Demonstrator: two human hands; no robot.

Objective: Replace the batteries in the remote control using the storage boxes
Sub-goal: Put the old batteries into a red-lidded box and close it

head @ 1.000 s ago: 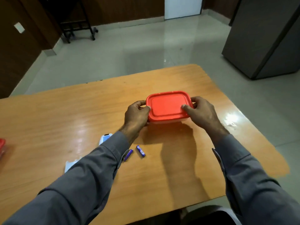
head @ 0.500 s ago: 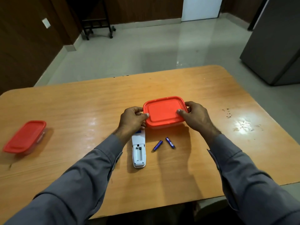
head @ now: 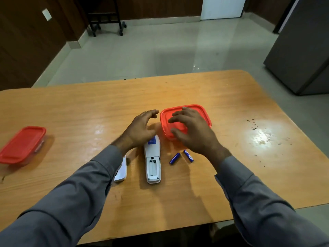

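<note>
A red-lidded storage box (head: 201,113) stands on the wooden table (head: 89,107) just past the middle. My right hand (head: 192,131) hovers over its near side with fingers spread, holding nothing. My left hand (head: 140,127) is just left of the box, fingers relaxed and apart from it. The white remote (head: 152,161) lies face down below my left hand, its battery bay uncovered and empty. The white battery cover (head: 121,170) lies to its left, partly hidden by my sleeve. Two blue batteries (head: 174,158) (head: 188,155) lie right of the remote.
A second red-lidded box (head: 22,144) sits near the table's left edge. A glare patch and dark specks mark the table's right side. Beyond the table are a grey cabinet (head: 302,47) at the right and a wheeled black stand (head: 105,16) at the far wall.
Both hands have let go of the middle box, which now rests on the table. The camera has swung left and down, bringing the remote, cover and left box into view.
</note>
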